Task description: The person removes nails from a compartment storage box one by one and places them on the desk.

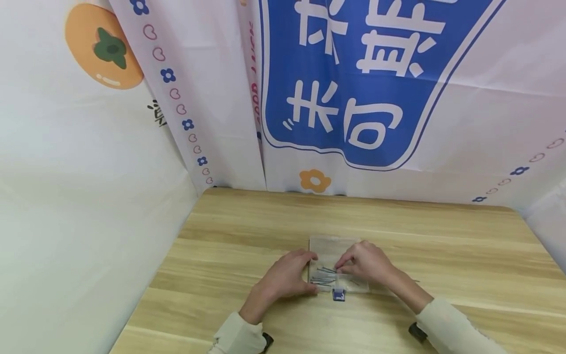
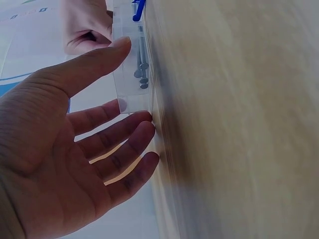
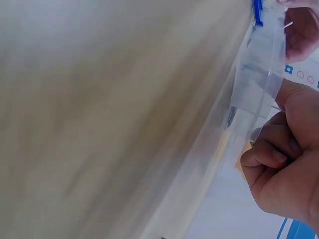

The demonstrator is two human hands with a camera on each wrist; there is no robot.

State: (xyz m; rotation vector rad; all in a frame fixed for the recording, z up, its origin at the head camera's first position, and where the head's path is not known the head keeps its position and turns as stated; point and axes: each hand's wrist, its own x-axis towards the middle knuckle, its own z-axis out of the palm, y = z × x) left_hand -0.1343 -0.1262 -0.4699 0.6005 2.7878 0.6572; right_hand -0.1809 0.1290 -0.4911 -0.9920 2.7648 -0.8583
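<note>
A clear plastic box [image 1: 329, 246] with compartments stands uncovered on the table, a blue latch [image 1: 338, 295] at its front. Several metal nails [image 1: 323, 281] lie in its left front compartment, their round heads showing through the wall in the left wrist view. My left hand [image 1: 287, 275] holds the box's left end, thumb on the front wall and fingers curved round the far side. Over the middle of the box, my right hand [image 1: 364, 263] reaches in with curled fingers, its thumb and index pinching at the end of a nail [image 1: 326, 270]. The box wall partly hides those fingertips in the right wrist view.
The wood-grain table [image 1: 239, 231] extends around the box on all sides. Behind it hangs a white cloth [image 1: 221, 98] with a blue printed sign, and another pale cloth [image 1: 88, 196] covers the left side. A small dark thin piece [image 1: 416, 280] lies near the right forearm.
</note>
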